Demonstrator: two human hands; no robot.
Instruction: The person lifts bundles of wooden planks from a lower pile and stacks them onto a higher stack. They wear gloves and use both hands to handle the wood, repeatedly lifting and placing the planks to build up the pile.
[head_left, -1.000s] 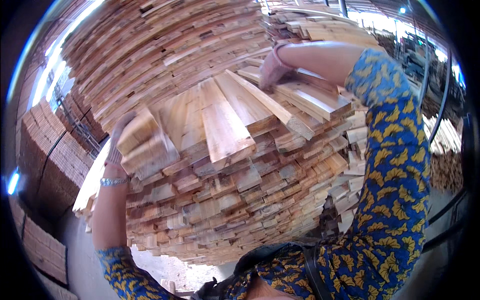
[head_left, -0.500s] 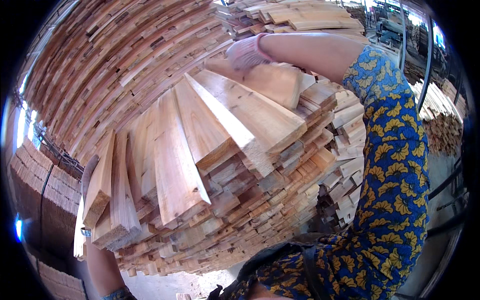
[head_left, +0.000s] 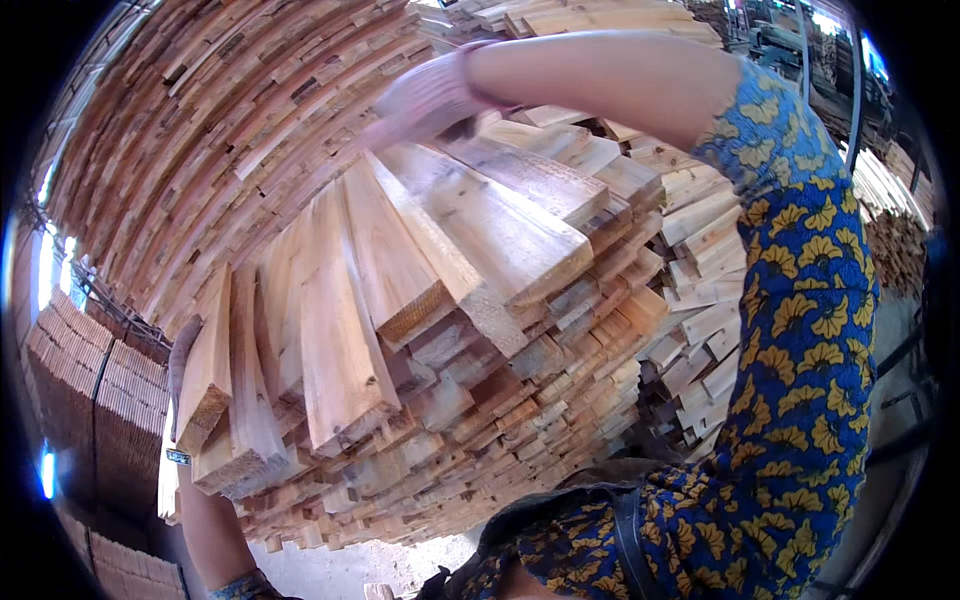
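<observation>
A fanned row of sawn wooden boards (head_left: 345,310) lies across the top of a timber stack, end faces toward me. My left hand (head_left: 183,360), in a dark glove, presses along the outer side of the leftmost board (head_left: 207,370) and holds it; most of its fingers are hidden. My right hand (head_left: 425,103), in a pale pinkish glove, is over the far ends of the boards near the middle. Motion smears its fingers, so I cannot see whether they grip anything. A wide board (head_left: 500,235) and a narrower board (head_left: 540,178) lie below and right of it.
A tall wall of stacked timber (head_left: 240,110) rises behind the boards. Strapped bundles of thin wood (head_left: 75,390) stand at the left. More loose boards (head_left: 700,270) are piled at the right, with metal posts (head_left: 857,100) beyond. Pale floor (head_left: 330,570) shows below.
My right hand has moved left and slightly up, off the rightmost board toward the middle boards' far ends. That board now sits flatter beside its neighbour. The left hand stays against the leftmost board.
</observation>
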